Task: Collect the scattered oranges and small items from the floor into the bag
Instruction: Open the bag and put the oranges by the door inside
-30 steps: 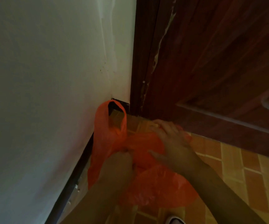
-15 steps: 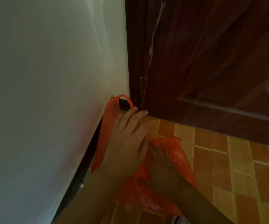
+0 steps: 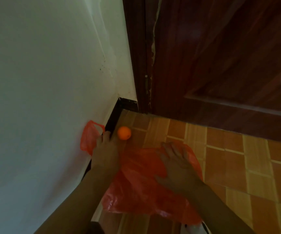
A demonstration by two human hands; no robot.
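Left hand (image 3: 105, 147) fingers straight, near the orange (image 3: 124, 133): cup it away from the wall. Right hand (image 3: 177, 163) flat, pinning the bag (image 3: 136, 179); open its mouth.

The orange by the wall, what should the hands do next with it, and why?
Probably the left hand should reach a little forward and curl its fingers round the orange. It lies loose on the tiled floor near the corner, just past those fingers and outside the orange plastic bag. The right hand rests flat on the bag, so the left is nearer.
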